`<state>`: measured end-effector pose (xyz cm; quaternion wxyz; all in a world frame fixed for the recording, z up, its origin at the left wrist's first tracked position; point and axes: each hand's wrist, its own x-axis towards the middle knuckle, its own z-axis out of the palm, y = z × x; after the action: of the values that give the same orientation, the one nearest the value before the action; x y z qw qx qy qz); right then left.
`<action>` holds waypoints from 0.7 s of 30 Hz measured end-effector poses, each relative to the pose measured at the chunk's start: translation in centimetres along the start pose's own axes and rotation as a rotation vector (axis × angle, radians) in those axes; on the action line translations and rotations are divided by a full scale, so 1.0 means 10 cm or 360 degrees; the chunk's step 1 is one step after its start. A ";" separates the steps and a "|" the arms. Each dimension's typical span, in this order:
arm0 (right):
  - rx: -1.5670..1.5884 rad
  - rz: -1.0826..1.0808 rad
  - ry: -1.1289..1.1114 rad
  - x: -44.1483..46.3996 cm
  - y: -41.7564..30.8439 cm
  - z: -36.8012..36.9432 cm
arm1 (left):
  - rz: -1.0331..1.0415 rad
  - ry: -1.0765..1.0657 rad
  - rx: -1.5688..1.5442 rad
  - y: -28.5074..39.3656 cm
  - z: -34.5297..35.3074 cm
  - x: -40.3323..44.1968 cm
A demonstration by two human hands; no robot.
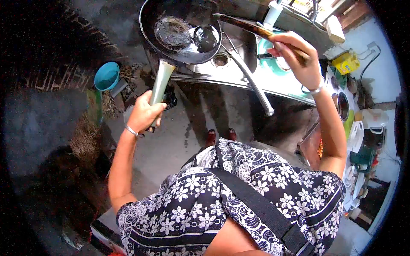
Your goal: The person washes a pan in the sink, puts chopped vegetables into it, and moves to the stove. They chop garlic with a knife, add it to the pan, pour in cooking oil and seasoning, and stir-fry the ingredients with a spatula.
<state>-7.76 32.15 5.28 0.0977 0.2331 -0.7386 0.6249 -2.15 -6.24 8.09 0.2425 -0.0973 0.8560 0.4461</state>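
My left hand (145,112) is wrapped round the pale handle of a black wok (183,59). The wok is raised at the sink's left side, and its dark inside shows a wet, shiny patch. Between the fingers of my right hand (297,57) is a long brown wooden tool (245,24). Its thin dark far end reaches the wok's right rim; whether they touch I cannot tell. Below it, a long-handled metal utensil (252,79) rests across the steel sink (247,53), its handle jutting past the front edge.
A turquoise basin (273,68) sits at the sink's right. Another blue basin (106,76) stands on the left near a straw heap (87,136). A yellow packet (346,63), a dark pot (342,106) and a white pitcher (373,118) line the right side.
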 end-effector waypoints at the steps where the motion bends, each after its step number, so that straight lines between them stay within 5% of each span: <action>1: 0.0048 0.0050 0.0043 -0.06 -0.03 -0.05 | 0.0007 0.0023 0.0027 0.03 -0.04 -0.02; 13: 0.0108 0.0413 0.0269 -0.57 -0.07 -0.20 | 0.0086 0.0416 0.1055 -0.02 -0.61 -0.06; 21: -0.0036 0.0118 0.0283 -0.41 -0.02 0.20 | 0.0083 0.0485 0.1460 -0.28 -1.48 0.22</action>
<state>-3.84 31.06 3.24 0.1424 0.1481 -0.7421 0.6381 -7.81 -19.83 12.15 0.1210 -0.0229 0.9923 0.0091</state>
